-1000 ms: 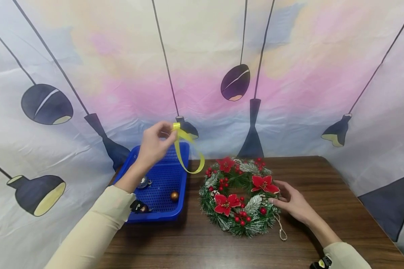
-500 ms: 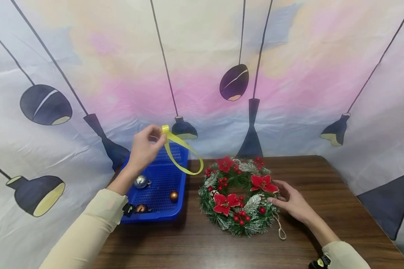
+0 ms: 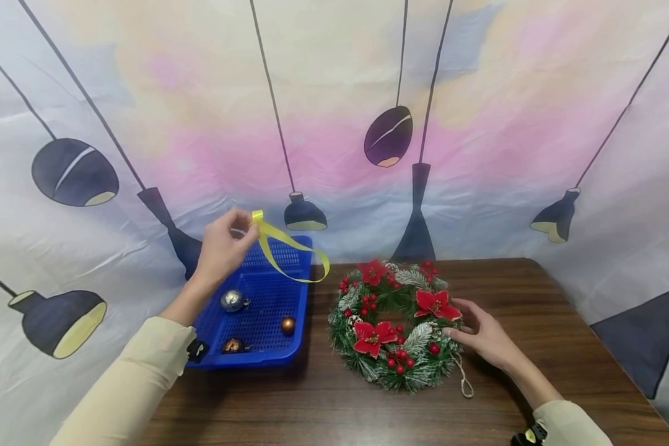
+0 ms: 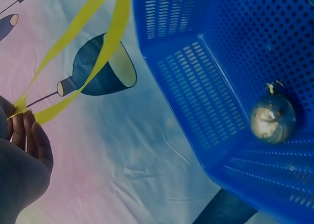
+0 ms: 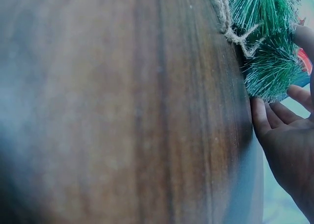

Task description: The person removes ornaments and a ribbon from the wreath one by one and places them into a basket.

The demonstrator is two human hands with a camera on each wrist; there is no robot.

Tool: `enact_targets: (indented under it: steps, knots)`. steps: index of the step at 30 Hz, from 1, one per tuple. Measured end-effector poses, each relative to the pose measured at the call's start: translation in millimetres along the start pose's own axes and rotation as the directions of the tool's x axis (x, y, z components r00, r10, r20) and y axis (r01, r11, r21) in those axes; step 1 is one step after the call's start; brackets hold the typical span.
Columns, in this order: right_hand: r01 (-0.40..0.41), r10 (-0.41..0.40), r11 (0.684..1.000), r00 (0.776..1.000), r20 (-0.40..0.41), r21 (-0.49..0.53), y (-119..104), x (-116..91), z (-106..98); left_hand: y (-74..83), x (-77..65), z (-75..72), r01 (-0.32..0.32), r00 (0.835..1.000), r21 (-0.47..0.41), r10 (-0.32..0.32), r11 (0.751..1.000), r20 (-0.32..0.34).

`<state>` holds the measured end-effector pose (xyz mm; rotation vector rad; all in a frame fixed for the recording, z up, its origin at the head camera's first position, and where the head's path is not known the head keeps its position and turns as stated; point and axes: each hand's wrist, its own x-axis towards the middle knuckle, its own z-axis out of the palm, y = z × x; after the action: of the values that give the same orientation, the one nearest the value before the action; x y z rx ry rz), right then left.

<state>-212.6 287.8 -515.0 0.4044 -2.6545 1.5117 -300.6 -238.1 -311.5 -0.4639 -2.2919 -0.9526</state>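
Note:
In the head view my left hand (image 3: 223,244) pinches a yellow ribbon (image 3: 283,238) at its folded end, above the left rear of a blue basket (image 3: 273,358). The rest of the ribbon hangs out to the right in a loop. The left wrist view shows the ribbon's two strands (image 4: 110,45) running from the fingertips. On the table lies a green Christmas wreath (image 3: 418,337) with red poinsettias, berries and frosted sprigs. My right hand (image 3: 490,337) holds its right edge, thumb on top. Fingers (image 5: 277,113) reach beneath the green needles in the right wrist view.
Inside the basket lie a silver bauble (image 3: 232,301), a small copper ball (image 3: 288,324) and a brown bauble (image 3: 233,345). A twine loop (image 3: 464,378) trails from the wreath onto the wooden table (image 3: 334,409). A printed cloth (image 3: 334,124) hangs behind.
My left hand has moved left with the yellow ribbon, uncovering the silver and brown baubles in the basket. The right hand and the wreath stay where they were.

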Motion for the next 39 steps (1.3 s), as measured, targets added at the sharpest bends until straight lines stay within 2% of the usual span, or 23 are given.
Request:
enact_targets:
  steps: [6, 15, 20, 27, 39]
  knots:
    - [0.004, -0.004, 1.000, 1.000, 0.002, 0.015, 1, 0, 1, -10.0, -5.9, -8.7, 0.009, 0.998, 0.062, -0.013, 0.998, 0.056]
    - [-0.001, 0.001, 1.000, 1.000, 0.006, 0.020, 1, 1, 1, -23.1, -20.3, -13.5, 0.022, 0.997, 0.112, -0.031, 0.993, 0.075]
    - [-0.008, 0.008, 1.000, 1.000, 0.005, 0.024, 1, 1, 1, -27.0, -26.6, -15.3, 0.049, 0.996, 0.132, -0.059, 0.990, 0.071]
    - [-0.008, 0.008, 1.000, 1.000, 0.004, 0.027, 1, 1, 0, -32.2, -26.3, -19.8, 0.100, 0.993, 0.155, -0.108, 0.983, 0.042]
    - [-0.005, 0.004, 1.000, 1.000, 0.008, 0.024, 1, 0, 0, -33.9, -30.7, -21.3, 0.061, 0.993, 0.140, -0.075, 0.988, 0.092]
